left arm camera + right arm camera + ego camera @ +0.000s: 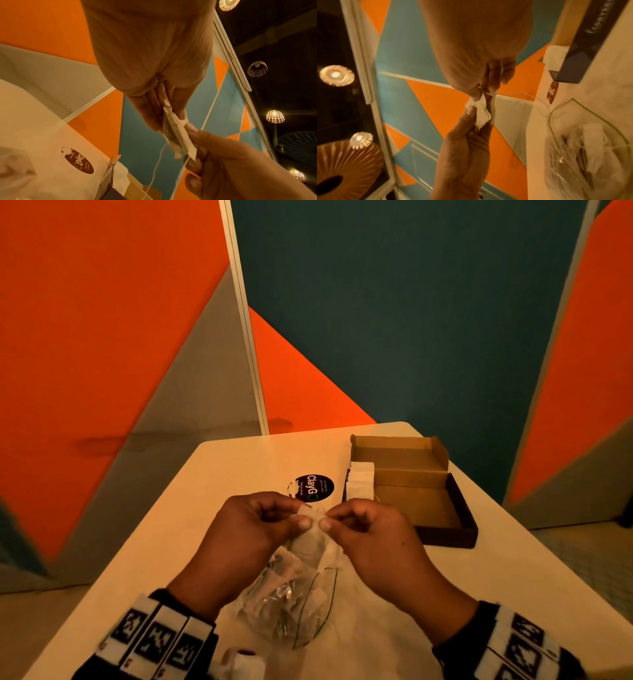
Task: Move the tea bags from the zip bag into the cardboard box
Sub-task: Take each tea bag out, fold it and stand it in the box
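Note:
Above the table, both hands meet on white tea bags (pixel 313 515). In the left wrist view these look like two tea bags (pixel 176 132) pressed flat together, with two strings hanging down. My left hand (pixel 303 520) pinches one side and my right hand (pixel 327 522) pinches the other. The clear zip bag (pixel 291 597) lies on the table under my wrists, its mouth wide and several tea bags inside. The cardboard box (pixel 455 508) stands uncovered at the right, with white tea bags (pixel 359 482) upright at its left end.
A round dark sticker (pixel 313 487) lies on the pale table (pixel 222 474) just beyond my hands. The box's lid (pixel 397 450) stands up at the back. Orange, grey and teal wall panels close off the table's far side.

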Action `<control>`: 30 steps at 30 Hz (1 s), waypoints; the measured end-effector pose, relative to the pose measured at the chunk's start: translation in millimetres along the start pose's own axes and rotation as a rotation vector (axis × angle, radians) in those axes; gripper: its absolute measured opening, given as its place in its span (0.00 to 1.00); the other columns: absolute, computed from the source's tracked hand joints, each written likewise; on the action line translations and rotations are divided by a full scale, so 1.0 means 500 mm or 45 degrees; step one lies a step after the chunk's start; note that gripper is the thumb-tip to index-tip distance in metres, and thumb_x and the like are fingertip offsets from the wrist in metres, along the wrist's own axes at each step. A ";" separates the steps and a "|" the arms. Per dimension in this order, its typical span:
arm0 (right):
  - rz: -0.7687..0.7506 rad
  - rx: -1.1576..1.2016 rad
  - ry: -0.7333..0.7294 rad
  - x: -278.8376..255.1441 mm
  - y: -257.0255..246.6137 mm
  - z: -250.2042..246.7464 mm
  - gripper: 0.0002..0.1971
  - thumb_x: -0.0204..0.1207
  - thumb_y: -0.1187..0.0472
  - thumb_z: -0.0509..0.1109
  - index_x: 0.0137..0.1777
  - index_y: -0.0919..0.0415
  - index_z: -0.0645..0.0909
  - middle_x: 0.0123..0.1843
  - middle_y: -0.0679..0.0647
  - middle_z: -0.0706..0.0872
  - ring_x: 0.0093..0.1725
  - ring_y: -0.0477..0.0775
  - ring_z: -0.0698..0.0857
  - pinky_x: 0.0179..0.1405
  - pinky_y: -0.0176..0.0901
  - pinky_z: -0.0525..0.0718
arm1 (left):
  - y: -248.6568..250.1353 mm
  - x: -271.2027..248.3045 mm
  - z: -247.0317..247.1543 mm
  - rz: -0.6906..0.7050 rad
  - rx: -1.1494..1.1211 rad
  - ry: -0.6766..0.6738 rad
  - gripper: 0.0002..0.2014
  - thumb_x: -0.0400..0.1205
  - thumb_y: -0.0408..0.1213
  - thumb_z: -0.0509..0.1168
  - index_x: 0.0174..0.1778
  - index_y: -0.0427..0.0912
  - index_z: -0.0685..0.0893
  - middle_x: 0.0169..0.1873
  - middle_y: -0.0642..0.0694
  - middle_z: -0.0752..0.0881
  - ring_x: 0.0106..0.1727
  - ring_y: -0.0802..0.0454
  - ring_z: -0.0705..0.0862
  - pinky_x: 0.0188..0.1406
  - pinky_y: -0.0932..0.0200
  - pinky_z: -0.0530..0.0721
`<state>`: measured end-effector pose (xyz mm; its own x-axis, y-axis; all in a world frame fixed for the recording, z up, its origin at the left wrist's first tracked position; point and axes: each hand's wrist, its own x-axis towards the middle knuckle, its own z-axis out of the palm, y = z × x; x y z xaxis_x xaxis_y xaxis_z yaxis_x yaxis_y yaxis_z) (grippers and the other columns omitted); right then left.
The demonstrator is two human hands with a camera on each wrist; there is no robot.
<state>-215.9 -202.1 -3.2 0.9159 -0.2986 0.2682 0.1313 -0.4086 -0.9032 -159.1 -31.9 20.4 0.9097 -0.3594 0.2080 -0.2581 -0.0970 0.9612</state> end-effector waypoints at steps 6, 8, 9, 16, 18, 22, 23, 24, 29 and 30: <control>0.166 0.312 -0.102 -0.009 -0.001 0.004 0.04 0.74 0.54 0.78 0.47 0.50 0.91 0.37 0.46 0.92 0.30 0.42 0.85 0.28 0.29 0.79 | -0.013 -0.001 0.008 -0.021 -0.088 0.036 0.04 0.77 0.29 0.73 0.45 0.36 0.93 0.38 0.38 0.93 0.36 0.49 0.91 0.38 0.58 0.88; 0.199 0.350 -0.172 -0.014 0.001 -0.005 0.05 0.74 0.55 0.78 0.49 0.53 0.90 0.38 0.48 0.93 0.29 0.44 0.84 0.29 0.34 0.81 | -0.016 0.004 0.004 -0.050 -0.126 0.038 0.04 0.77 0.30 0.73 0.44 0.35 0.93 0.40 0.37 0.93 0.37 0.47 0.90 0.40 0.55 0.89; 0.202 0.344 -0.205 -0.016 0.004 -0.009 0.05 0.75 0.56 0.77 0.49 0.53 0.91 0.39 0.48 0.93 0.29 0.45 0.83 0.31 0.36 0.82 | -0.018 0.006 0.001 -0.070 -0.165 0.038 0.06 0.75 0.31 0.73 0.44 0.34 0.92 0.41 0.36 0.93 0.39 0.46 0.90 0.41 0.54 0.89; 0.261 0.320 -0.376 -0.039 0.032 -0.010 0.06 0.79 0.56 0.73 0.49 0.56 0.91 0.43 0.51 0.94 0.29 0.48 0.82 0.31 0.39 0.81 | -0.007 0.026 -0.025 -0.075 -0.392 0.042 0.11 0.70 0.34 0.72 0.43 0.30 0.91 0.44 0.32 0.91 0.42 0.43 0.89 0.42 0.55 0.91; 0.273 0.303 -0.381 -0.043 0.042 -0.004 0.07 0.80 0.56 0.73 0.49 0.56 0.91 0.43 0.50 0.94 0.30 0.49 0.83 0.31 0.39 0.81 | 0.003 0.034 -0.031 -0.040 -0.407 0.031 0.08 0.71 0.33 0.72 0.40 0.32 0.91 0.42 0.34 0.91 0.41 0.45 0.89 0.39 0.57 0.90; 0.279 0.176 -0.411 -0.046 0.051 0.006 0.07 0.80 0.54 0.73 0.48 0.51 0.92 0.43 0.45 0.94 0.33 0.47 0.86 0.34 0.36 0.82 | 0.014 0.041 -0.038 -0.003 -0.431 0.000 0.07 0.72 0.33 0.71 0.36 0.34 0.92 0.41 0.35 0.92 0.40 0.45 0.90 0.38 0.58 0.89; 0.262 0.118 -0.442 -0.047 0.050 0.007 0.07 0.79 0.52 0.73 0.49 0.49 0.92 0.43 0.42 0.94 0.34 0.44 0.88 0.37 0.35 0.84 | 0.015 0.040 -0.036 -0.004 -0.434 -0.007 0.07 0.72 0.34 0.71 0.37 0.34 0.92 0.41 0.35 0.92 0.40 0.44 0.90 0.39 0.58 0.89; 0.226 0.037 -0.485 -0.048 0.047 0.006 0.06 0.78 0.49 0.74 0.50 0.45 0.92 0.45 0.39 0.93 0.38 0.42 0.89 0.41 0.34 0.85 | 0.015 0.038 -0.034 -0.005 -0.439 -0.010 0.07 0.72 0.34 0.71 0.37 0.33 0.92 0.41 0.34 0.92 0.41 0.44 0.90 0.39 0.58 0.89; 0.062 -0.453 -0.281 -0.023 0.016 -0.030 0.09 0.79 0.44 0.72 0.57 0.34 0.86 0.52 0.29 0.86 0.47 0.35 0.84 0.50 0.35 0.83 | 0.000 0.024 -0.019 -0.018 -0.492 0.041 0.11 0.73 0.35 0.71 0.43 0.30 0.91 0.43 0.33 0.92 0.42 0.44 0.90 0.41 0.58 0.89; 0.038 -0.378 -0.086 -0.015 0.004 -0.040 0.06 0.80 0.48 0.71 0.53 0.35 0.86 0.51 0.32 0.86 0.45 0.36 0.84 0.48 0.36 0.84 | -0.005 0.022 -0.016 -0.019 -0.500 0.057 0.12 0.73 0.35 0.71 0.44 0.29 0.91 0.44 0.32 0.92 0.43 0.43 0.91 0.41 0.57 0.89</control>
<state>-230.3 -217.9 -0.4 0.9421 -0.2606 0.2112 -0.0038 -0.6377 -0.7703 -145.8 -28.1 21.9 0.9281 -0.3187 0.1927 -0.1084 0.2638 0.9585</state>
